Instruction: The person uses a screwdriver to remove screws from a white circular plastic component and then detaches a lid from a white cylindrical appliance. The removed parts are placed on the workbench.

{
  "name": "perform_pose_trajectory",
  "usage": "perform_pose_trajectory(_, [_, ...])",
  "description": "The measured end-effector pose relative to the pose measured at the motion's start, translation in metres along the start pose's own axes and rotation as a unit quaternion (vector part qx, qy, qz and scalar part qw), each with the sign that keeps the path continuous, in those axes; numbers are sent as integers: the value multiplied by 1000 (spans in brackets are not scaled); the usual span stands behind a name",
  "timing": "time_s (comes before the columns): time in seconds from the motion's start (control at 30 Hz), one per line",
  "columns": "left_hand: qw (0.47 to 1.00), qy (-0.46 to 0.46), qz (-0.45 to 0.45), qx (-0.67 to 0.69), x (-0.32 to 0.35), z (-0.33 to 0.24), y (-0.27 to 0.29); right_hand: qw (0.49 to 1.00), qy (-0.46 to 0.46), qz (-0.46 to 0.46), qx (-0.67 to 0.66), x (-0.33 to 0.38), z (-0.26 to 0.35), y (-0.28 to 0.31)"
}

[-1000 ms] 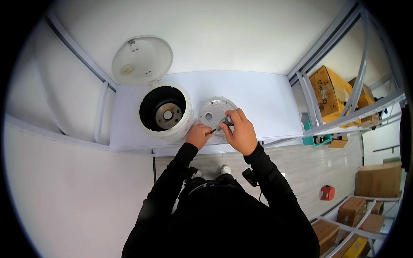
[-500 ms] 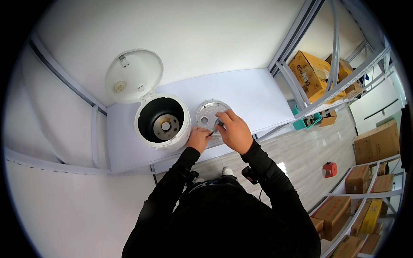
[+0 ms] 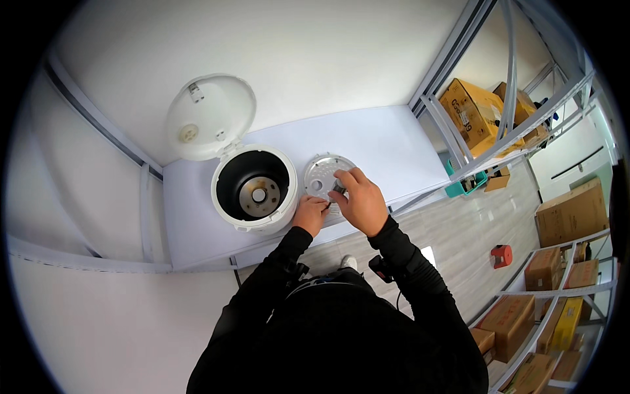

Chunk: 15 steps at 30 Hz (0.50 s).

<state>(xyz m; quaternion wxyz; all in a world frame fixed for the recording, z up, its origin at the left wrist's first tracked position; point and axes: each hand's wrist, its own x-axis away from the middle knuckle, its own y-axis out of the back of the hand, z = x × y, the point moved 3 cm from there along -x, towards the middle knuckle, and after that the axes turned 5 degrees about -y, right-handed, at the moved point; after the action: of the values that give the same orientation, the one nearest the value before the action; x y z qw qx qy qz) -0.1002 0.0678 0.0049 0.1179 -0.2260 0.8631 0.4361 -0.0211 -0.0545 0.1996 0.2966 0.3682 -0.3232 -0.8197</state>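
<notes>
A white rice cooker [image 3: 269, 225] stands on the white table with its round lid [image 3: 230, 108] swung up. Its dark inside is bare, showing a metal heating plate [image 3: 249, 205] at the bottom. Just right of it is a round, perforated metal disc [image 3: 324, 169], like an inner lid. My left hand [image 3: 311, 215] is closed near the disc's near edge, fingertips around a small dark thing. Above the disc's right side, my right hand [image 3: 365, 205] pinches a small grey piece [image 3: 338, 188]. My fingers cover most of both pieces, so their kind is unclear.
The white table [image 3: 387, 144] runs along the wall, its front edge close to my forearms. Metal shelving [image 3: 485, 154] rises at the right, holding a yellow carton [image 3: 474, 115]. Further off are a red stool [image 3: 501, 257] on the floor and cardboard boxes [image 3: 508, 322] on shelves.
The cooker and disc appear slightly further right in the picture. My left hand has shifted a little right; my right hand keeps its pinch in nearly the same place.
</notes>
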Motion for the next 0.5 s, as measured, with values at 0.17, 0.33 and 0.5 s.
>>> perform_pose_trajectory(0.17, [1000,10,14,13,-1,1,2,1000,-22,-2,-1,0,-3,0])
perform_pose_trajectory(0.33, [1000,8,24,14,-1,2,1,1000,-14,14,0,-2,1,4])
perform_pose_trajectory(0.5, [1000,2,19,11,-1,-1,4,999,5,32,4,0,1,6])
